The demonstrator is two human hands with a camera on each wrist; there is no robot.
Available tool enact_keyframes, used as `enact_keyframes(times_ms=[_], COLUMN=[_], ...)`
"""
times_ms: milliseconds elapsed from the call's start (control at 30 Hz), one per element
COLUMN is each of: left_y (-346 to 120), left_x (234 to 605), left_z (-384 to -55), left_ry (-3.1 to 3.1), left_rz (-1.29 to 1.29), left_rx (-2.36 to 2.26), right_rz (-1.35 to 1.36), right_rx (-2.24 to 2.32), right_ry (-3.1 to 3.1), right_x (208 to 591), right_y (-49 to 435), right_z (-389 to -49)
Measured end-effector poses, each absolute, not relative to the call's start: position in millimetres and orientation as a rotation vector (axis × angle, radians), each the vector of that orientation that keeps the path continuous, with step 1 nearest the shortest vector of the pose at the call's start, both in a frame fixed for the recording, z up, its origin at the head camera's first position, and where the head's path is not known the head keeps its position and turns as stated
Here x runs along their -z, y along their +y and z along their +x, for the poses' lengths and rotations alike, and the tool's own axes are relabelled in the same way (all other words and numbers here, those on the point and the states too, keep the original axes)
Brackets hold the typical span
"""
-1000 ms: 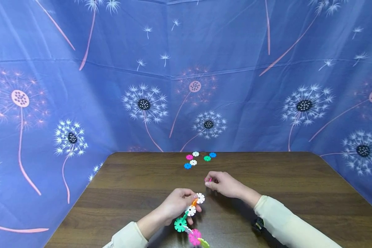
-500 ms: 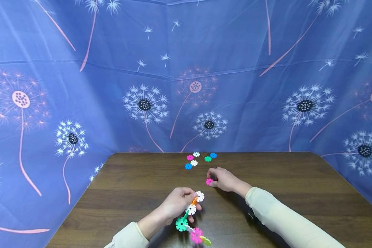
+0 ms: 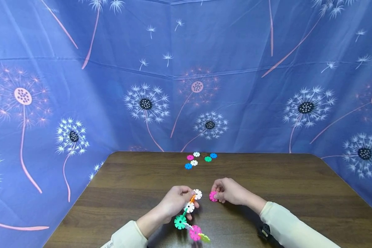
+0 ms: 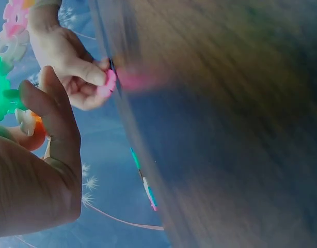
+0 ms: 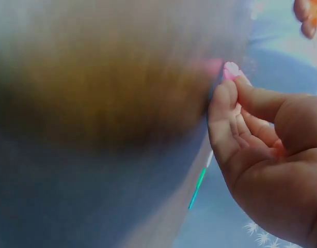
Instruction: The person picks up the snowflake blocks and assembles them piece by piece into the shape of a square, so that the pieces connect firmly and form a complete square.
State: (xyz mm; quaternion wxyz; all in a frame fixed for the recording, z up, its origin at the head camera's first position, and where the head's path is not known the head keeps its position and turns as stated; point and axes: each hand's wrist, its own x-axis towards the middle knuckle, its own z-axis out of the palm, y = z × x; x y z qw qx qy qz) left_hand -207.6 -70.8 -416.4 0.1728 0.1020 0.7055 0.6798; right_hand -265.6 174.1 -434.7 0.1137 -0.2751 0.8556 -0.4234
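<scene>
My left hand (image 3: pixel 173 202) pinches a chain of notched plastic discs near its top end in the head view. Interlocked there are a white disc (image 3: pixel 198 194), an orange one, another white one, a green disc (image 3: pixel 180 222), a whitish one, a pink one and a yellow-green disc (image 3: pixel 204 237). The chain hangs down in front of the palm. A short way to the right, my right hand (image 3: pixel 232 192) grips a loose pink disc (image 3: pixel 213 196) between thumb and fingers. The right wrist view shows this pink disc (image 5: pixel 231 70) at the fingertips, apart from the chain.
Several loose discs lie at the far edge of the brown wooden table (image 3: pixel 136 182), among them a blue disc (image 3: pixel 188 166) and a green disc (image 3: pixel 208 159). Behind the table hangs a blue dandelion-print cloth (image 3: pixel 248 86).
My right hand first moved slightly away, then came back toward me with the pink disc, which now faces the head camera more fully. My left hand and the chain have barely moved.
</scene>
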Motion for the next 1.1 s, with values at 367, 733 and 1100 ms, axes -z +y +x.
enact_keyframes(times_ms=[367, 733, 1100], left_y=[-68, -66, -65], left_x=[413, 416, 416], left_z=[-208, -206, -204], left_ry=[2.049, 2.024, 2.026], left_rz=[0.255, 0.251, 0.227], left_rx=[-1.901, -1.925, -1.900], right_rz=[-0.847, -0.827, -0.865], right_rx=[1.523, 1.504, 1.515], right_ry=[2.388, 2.499, 2.640], right_x=[410, 412, 415], right_y=[164, 155, 150], right_z=[-233, -223, -221])
